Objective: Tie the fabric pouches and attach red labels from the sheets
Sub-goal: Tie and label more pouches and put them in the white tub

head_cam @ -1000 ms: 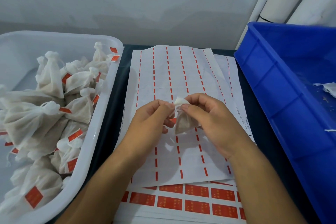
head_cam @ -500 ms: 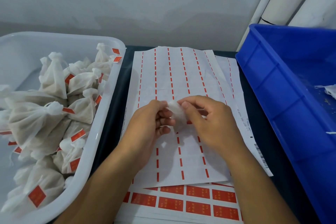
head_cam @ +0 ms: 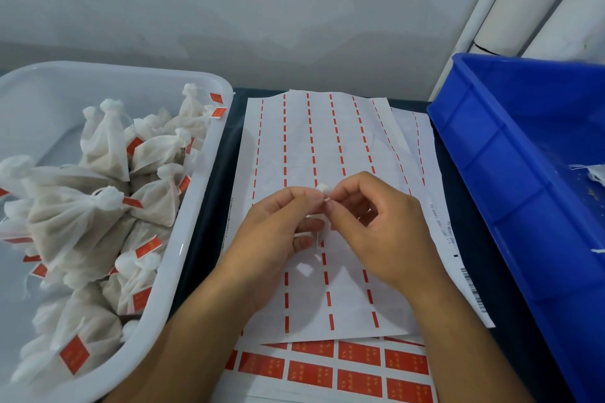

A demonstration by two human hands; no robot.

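Observation:
My left hand and my right hand meet over the middle of a used label sheet. Between their fingertips they pinch a small white fabric pouch; only its gathered top shows, the rest is hidden behind the fingers. A thin white string hangs down from the pinch. Under the used sheet, near the front edge, lies a sheet of red labels.
A white tray at the left holds several tied pouches with red labels. A blue bin stands at the right with a white scrap inside. White pipes run up the back right corner. The table top is dark.
The pouch has been drawn up between the fingertips, so its body no longer shows below the hands. Both hands shifted slightly; the string now hangs free.

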